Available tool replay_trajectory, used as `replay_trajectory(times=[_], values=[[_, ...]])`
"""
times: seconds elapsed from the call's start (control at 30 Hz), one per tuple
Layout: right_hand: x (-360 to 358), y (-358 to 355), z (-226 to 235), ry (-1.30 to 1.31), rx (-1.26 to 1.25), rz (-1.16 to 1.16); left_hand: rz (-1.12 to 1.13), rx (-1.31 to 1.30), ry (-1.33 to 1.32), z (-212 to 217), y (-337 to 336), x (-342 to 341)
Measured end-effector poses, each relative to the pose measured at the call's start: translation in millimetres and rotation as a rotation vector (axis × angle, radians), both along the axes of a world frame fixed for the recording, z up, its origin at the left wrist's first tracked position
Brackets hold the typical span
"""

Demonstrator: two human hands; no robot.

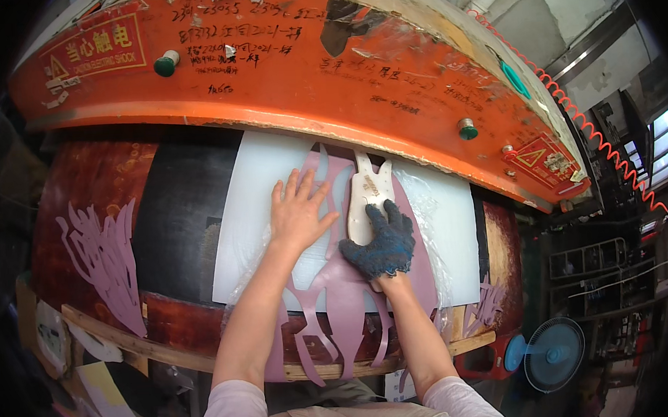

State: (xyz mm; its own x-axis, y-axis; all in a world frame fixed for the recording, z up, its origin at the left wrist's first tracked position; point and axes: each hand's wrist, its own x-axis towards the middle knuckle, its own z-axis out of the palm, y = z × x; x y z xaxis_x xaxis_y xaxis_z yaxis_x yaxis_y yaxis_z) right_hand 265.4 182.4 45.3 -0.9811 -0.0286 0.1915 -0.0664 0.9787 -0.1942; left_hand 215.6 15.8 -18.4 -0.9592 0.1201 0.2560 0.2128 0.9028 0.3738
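My left hand (298, 214) is bare, its fingers spread flat over the white board (242, 214) and the left edge of a mauve sheet of material (339, 285). Long shapes are cut out of that sheet, leaving strips that hang over the near edge. A dark blue-grey work glove covers my right hand (382, 242). Its thumb and fingers grip the lower part of a cream-coloured cutting die (371, 187), which has a forked far end and small holes. The die lies on the mauve sheet; my palm hides its near end.
An orange machine beam (279, 66) with green knobs spans the far side, just above the board. Mauve offcuts lie in a pile (108, 260) at left and a smaller heap (487, 305) at right. Clear plastic film (426, 210) lies beside the sheet. A blue fan (553, 354) stands at lower right.
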Motion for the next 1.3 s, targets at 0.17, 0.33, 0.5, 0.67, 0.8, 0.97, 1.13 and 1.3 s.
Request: replay_trajectory(times=[0.17,0.33,0.5,0.67,0.8,0.97,1.13,1.3], values=[[-7.3,25.6,-1.4,-0.073,-0.065,0.096,0.01,-0.021,0.038,-2.4,1.0,-2.0],[5.2,91.0,1.0,-0.176,-1.022,-0.144,0.007,-0.055,0.037,-7.9,0.9,-3.9],[28.2,119.5,-8.9,-0.19,-1.186,-0.26,-0.002,-0.064,0.024,-5.8,-1.1,-4.2],[34.3,104.3,-9.2,-0.034,-0.829,-0.193,-0.013,-0.059,0.068,-7.6,1.3,0.0],[28.4,64.1,4.5,0.022,-0.243,-0.052,0.011,0.006,0.002,-4.6,1.8,-4.5],[1.8,12.8,17.9,-0.096,-0.015,-0.08,0.032,0.278,0.094,4.6,1.8,-36.0],[-12.8,-13.2,10.8,-0.231,0.076,-0.199,-0.046,-0.057,0.058,-8.6,18.0,-49.9],[-12.5,-10.1,3.5,-0.105,0.018,-0.155,-0.003,-0.02,0.025,-12.8,21.9,-50.2]])
